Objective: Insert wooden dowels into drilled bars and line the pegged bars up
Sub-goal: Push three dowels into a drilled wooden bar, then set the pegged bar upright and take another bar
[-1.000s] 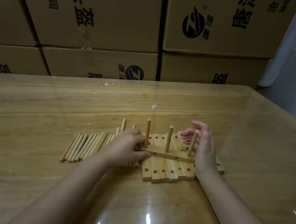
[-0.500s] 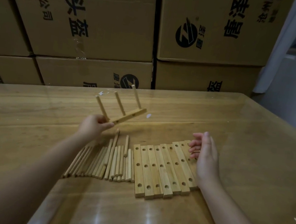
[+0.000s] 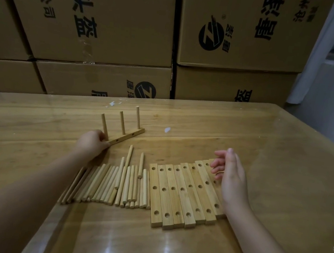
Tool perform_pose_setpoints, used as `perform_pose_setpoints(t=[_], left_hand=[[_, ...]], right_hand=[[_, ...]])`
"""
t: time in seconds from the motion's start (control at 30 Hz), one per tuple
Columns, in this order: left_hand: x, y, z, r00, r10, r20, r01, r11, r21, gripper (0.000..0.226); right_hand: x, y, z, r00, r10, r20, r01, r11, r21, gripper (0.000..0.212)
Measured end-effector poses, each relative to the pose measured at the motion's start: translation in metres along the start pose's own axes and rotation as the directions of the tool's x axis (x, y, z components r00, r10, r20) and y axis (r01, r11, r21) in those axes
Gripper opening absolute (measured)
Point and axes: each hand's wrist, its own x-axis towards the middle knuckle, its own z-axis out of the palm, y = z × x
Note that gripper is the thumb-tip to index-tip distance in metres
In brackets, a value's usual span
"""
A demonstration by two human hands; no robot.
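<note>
The pegged bar, held tilted in the air half a second ago, is now sitting on the table with its three pegs standing upright, just beyond the loose dowels. The left hand is pinching its near end. The right hand is hovering open, fingers loosely bent and holding nothing, over the right end of the row of drilled bars. Bare tabletop is lying between the pegged bar and the far edge, where cardboard boxes are stacked.
</note>
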Motion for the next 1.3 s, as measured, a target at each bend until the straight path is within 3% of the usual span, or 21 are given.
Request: perform_pose_setpoints(t=[0.17,0.43,0.57,0.73,0.9,1.0,1.03,1.07,1.1,1.13,1.17,1.23,1.3], left_hand=[[0.005,0.006,0.006,0.998,-0.058,-0.016,0.057,0.997,-0.044,0.031],[-0.006,0.004,0.004,0.999,-0.012,-0.039,0.007,0.993,-0.118,0.050],[-0.043,0.006,-0.002,0.992,0.065,-0.112,-0.080,0.989,-0.128,0.042],[-0.117,0.023,0.005,0.943,0.318,-0.101,-0.332,0.927,-0.173,0.022],[-0.162,0.045,0.024,0.898,0.405,-0.171,-0.433,0.883,-0.180,0.016],[-0.170,0.047,0.035,0.863,0.461,-0.208,-0.487,0.868,-0.100,0.015],[-0.170,0.045,0.038,0.845,0.495,-0.203,-0.517,0.853,-0.071,0.016],[-0.169,0.043,0.040,0.824,0.533,-0.194,-0.549,0.835,-0.042,0.017],[-0.168,0.042,0.042,0.808,0.562,-0.178,-0.574,0.818,-0.022,0.018],[-0.167,0.041,0.043,0.798,0.580,-0.164,-0.590,0.808,-0.012,0.018],[-0.166,0.041,0.043,0.791,0.590,-0.159,-0.600,0.800,-0.014,0.018],[-0.166,0.042,0.043,0.770,0.617,-0.162,-0.627,0.779,-0.012,0.017],[-0.166,0.041,0.043,0.733,0.666,-0.138,-0.671,0.741,0.007,0.019]], right_hand=[[0.000,0.001,0.000,1.000,0.003,0.012,-0.003,1.000,0.019,0.038],[0.000,0.003,0.001,1.000,0.005,0.026,-0.005,1.000,-0.001,0.036],[0.000,0.003,0.001,1.000,0.018,0.023,-0.017,1.000,-0.019,0.035],[-0.001,0.000,0.001,0.999,0.034,0.041,-0.033,0.999,-0.036,0.034],[-0.005,-0.008,-0.004,0.999,0.042,0.017,-0.041,0.999,-0.026,0.024],[-0.003,-0.011,-0.008,0.998,0.045,0.034,-0.037,0.981,-0.191,0.018],[-0.002,-0.011,-0.010,0.998,0.026,0.055,-0.002,0.917,-0.399,0.020],[-0.001,-0.010,-0.013,0.997,-0.008,0.076,0.057,0.745,-0.664,0.026],[-0.002,-0.008,-0.015,0.995,-0.023,0.093,0.092,0.509,-0.856,0.036],[-0.002,-0.007,-0.017,0.995,-0.014,0.096,0.095,0.323,-0.942,0.045],[-0.003,-0.008,-0.017,0.996,0.041,0.079,0.068,0.227,-0.972,0.050],[-0.003,-0.009,-0.015,0.991,0.127,0.038,0.013,0.194,-0.981,0.053],[-0.003,-0.008,-0.013,0.991,0.118,0.056,0.033,0.187,-0.982,0.050]])
